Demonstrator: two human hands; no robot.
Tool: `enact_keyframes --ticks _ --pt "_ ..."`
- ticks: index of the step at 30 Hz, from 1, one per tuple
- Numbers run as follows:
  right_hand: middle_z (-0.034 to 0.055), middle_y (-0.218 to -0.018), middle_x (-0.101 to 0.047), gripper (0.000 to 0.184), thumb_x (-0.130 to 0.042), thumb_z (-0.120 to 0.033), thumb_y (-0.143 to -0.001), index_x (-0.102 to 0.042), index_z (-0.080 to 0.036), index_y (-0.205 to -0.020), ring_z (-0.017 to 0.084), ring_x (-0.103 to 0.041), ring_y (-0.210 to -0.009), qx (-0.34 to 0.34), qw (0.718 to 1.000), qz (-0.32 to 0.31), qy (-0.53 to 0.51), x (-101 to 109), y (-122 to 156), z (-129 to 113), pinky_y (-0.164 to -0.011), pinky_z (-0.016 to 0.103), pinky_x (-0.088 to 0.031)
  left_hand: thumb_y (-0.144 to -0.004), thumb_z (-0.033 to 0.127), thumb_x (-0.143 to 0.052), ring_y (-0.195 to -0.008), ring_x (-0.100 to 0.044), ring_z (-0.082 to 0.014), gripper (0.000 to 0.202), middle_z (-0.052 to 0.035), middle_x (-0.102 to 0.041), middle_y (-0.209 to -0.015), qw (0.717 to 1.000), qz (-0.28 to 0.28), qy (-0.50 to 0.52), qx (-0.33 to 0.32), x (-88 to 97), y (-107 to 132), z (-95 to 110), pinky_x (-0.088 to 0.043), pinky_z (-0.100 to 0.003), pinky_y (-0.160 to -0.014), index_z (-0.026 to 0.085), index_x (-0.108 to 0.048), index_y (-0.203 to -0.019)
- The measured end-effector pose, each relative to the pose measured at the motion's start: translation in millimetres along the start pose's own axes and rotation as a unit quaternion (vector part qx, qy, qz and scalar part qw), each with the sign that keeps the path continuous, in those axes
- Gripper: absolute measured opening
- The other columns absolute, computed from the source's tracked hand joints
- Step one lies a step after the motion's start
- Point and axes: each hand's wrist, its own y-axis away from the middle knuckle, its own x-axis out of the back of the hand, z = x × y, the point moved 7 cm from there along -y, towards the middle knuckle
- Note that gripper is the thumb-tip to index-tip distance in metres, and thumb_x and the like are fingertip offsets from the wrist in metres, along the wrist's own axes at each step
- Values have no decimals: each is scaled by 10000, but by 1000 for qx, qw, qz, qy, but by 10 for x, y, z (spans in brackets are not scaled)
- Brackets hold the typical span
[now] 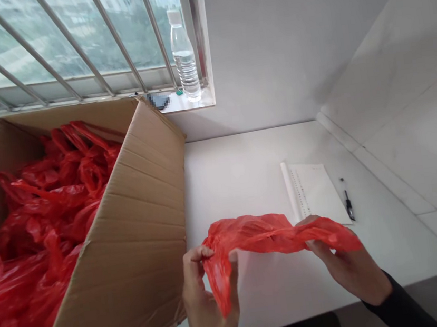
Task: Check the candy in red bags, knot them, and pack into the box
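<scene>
While one end of the red plastic bag (pixel 251 232) is held between thumb and fingers of the left hand (pixel 208 297), its other end is gripped by the right hand (pixel 348 267); the bag is suspended above the white table (pixel 229 183).

Indoor room, home or small office; cannot tell which. Metal bars (pixel 111 30) are crossing a window (pixel 94 41) overlooking greenery (pixel 136 41); a bottle (pixel 185 61) is standing on the sill (pixel 206 99); a notebook (pixel 315 191) and pen (pixel 348 206) are lying on a white tabletop (pixel 235 169) against pale walls (pixel 260 47).
</scene>
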Motion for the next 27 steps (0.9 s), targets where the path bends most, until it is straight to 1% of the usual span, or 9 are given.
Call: enact_keyframes --ticks 5,10,13,16,18,21,24,26,27 --pt "51 -1041 -711 135 -579 -293 -986 -668 -285 -1088 201 -698 -889 24 999 15 29 96 15 -88 -729 292 -594 -903 393 -677 -701 -648 -139 179 2 -695 -903 1000 17 9 -7 122 -15 -19 -505 -200 -561 258 -668 -1019" --pt "57 -1167 -691 343 -660 -268 -917 -596 -308 -1251 227 -693 -1057 31 997 76 10 229 92 -258 -832 306 -624 -887 215 -732 -833 -699 -141 217 -4 -756 -997 995 64 27 -68 237 60 61 -521 -220 -723 269 -740 -1096" --pt "44 -1297 -617 519 -635 -154 -880 -543 -357 -1348 239 -611 -1216 99 984 148 12 313 216 -581 -975 363 -583 -893 159 -723 -847 -687 -137 255 6 -752 -1002 992 65 61 -88 232 81 144 -521 -230 -732 292 -759 -1107" --pt "28 -1184 -628 566 -574 -34 -833 -573 -372 -1287 255 -593 -1188 205 961 183 19 276 315 -1000 -1035 447 -539 -907 153 -715 -864 -677 -138 264 10 -752 -1015 991 55 83 -86 203 82 194 -514 -237 -726 306 -769 -1115" --pt "24 -1069 -675 478 -542 -28 -869 -584 -333 -1235 238 -635 -1092 238 964 111 34 87 249 -1178 -969 421 -563 -912 143 -712 -865 -672 -141 278 2 -744 -1004 989 63 94 -95 205 81 215 -508 -245 -730 298 -766 -1136" --pt "60 -1014 -723 261 -472 -91 -961 -609 -237 -1129 225 -694 -943 183 964 -106 161 -389 9 -1094 -785 364 -588 -904 125 -715 -877 -649 -146 282 -17 -696 -993 981 80 95 -150 227 98 270 -515 -255 -751 269 -766 -1140" --pt "111 -934 -733 222 -470 -69 -917 -657 -158 -998 293 -719 -835 57 888 -283 358 -722 -179 -665 -697 420 -570 -912 145 -702 -943 -626 -147 233 -20 -654 -1033 981 85 77 -153 240 127 253 -519 -246 -814 280 -782 -1084" --pt "116 -873 -738 234 -460 -60 -898 -671 -145 -955 320 -728 -776 8 850 -325 415 -801 -281 -473 -644 425 -545 -929 178 -685 -939 -638 -144 216 -12 -681 -1042 987 74 90 -110 225 149 191 -517 -240 -840 298 -775 -1085" --pt "115 -864 -742 252 -439 -69 -914 -673 -146 -961 323 -732 -761 -5 847 -323 422 -817 -340 -431 -626 420 -532 -932 203 -684 -905 -648 -141 220 -7 -696 -1015 989 68 100 -81 212 163 154 -519 -240 -840 303 -763 -1111"
